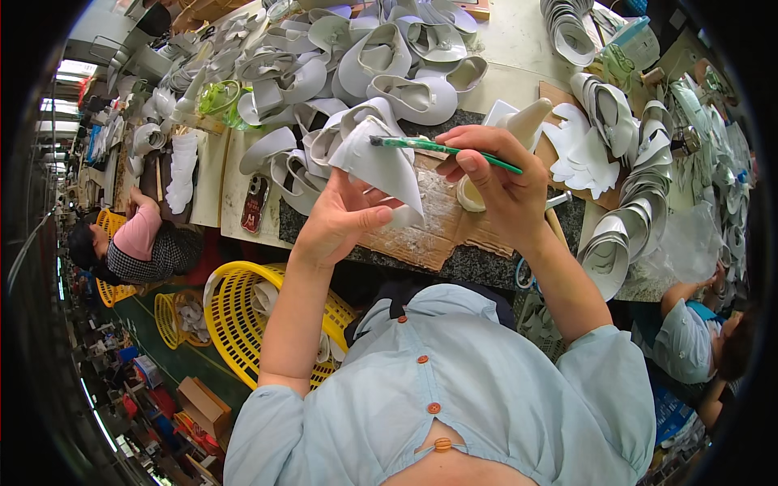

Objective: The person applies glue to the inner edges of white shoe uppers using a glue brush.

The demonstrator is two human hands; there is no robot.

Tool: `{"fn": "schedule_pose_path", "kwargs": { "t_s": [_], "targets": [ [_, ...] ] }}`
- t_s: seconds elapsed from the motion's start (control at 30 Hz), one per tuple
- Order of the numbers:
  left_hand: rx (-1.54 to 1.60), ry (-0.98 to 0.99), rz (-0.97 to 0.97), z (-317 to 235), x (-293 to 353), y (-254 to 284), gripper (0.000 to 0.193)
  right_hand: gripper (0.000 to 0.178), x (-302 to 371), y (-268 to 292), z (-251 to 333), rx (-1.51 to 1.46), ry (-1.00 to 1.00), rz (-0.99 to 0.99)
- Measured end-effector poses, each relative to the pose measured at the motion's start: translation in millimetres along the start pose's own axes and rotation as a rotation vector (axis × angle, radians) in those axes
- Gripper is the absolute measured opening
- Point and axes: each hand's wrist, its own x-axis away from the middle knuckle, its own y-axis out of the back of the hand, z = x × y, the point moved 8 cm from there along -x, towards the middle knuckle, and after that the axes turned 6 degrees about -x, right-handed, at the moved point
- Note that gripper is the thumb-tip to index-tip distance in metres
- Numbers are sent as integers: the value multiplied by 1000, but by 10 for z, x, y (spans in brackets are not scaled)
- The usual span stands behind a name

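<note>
My left hand (336, 217) grips a white shoe upper (378, 168) by its lower edge, holding it raised and tilted above the worktable. Pinched in my right hand (509, 180) is a thin green-handled brush (423, 144). Its dark tip meets the upper's surface near the top edge. Below my right hand sits a small tub (470, 196) of pale stuff, partly hidden by the fingers. Under both hands lies a piece of brown cardboard (413, 243) smeared with white. A large heap of white shoe uppers (377, 61) spreads just beyond my left hand.
A pale cone-like form (527, 123) stands behind my right hand. Stacked white pieces (632, 223) line the right side. A phone (254, 204) lies at the table's left edge, above a yellow basket (235, 312). One person (146, 243) sits left, another (689, 340) right.
</note>
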Motion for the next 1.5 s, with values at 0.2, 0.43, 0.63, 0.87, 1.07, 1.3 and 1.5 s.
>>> {"fn": "schedule_pose_path", "kwargs": {
  "t_s": [0.2, 0.43, 0.63, 0.87, 1.07, 1.3, 1.5],
  "targets": [
    [109, -49, -57, -124, -88, 17, 64, 18, -124, -56, 30, 3, 29, 10],
    [312, -80, -151, -165, -60, 323, 45, 8, -104, -54, 62, -7, -13, 32],
    [463, -99, -147, -197, -53, 188, 34, 9, -134, -61, 20, -53, 51, -1],
    [518, -97, -83, -84, 19, 396, 32, 5, 33, 128, -72, -28, -118, 13],
    [592, -93, -120, -29, 42, 448, 32, 10, 179, 173, -275, -172, -222, 40],
    [594, -56, -185, 69, 77, 532, 31, 16, 231, 263, -490, -357, -255, 2],
    [578, -39, -185, 103, 136, 508, 29, 17, 197, 111, -462, -254, -254, -94]
  ]
}}
